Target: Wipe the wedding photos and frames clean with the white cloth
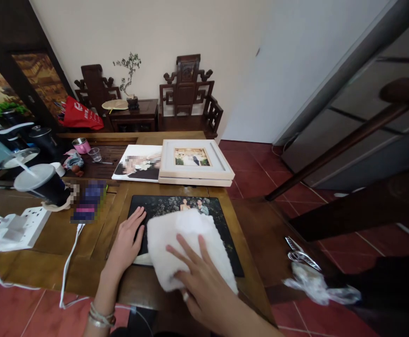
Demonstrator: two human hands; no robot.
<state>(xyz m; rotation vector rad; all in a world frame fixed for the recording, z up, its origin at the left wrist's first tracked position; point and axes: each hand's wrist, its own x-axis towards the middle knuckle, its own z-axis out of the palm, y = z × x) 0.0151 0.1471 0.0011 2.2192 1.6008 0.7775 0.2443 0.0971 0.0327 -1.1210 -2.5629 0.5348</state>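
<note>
A dark photo print (pixel 227 229) showing two people lies flat on the wooden table. Over its lower middle is a fluffy white cloth (pixel 162 231). My right hand (pixel 204 281), a ring on one finger, presses down on the cloth, with its fingers spread across the top and the cloth bunched near the thumb. At the print's left edge rests my left hand (pixel 129 238), open, fingers stretched out and touching the print; a bracelet circles that wrist. The cloth hides much of the print's lower part.
Behind the print are stacked pale picture frames (pixel 197 175) and a white-edged photo (pixel 137 161). To the left are a phone (pixel 88 201) on a cable, a power strip (pixel 32 229) and a lidded cup (pixel 42 180). Scissors (pixel 302 257) lie on the bench at right.
</note>
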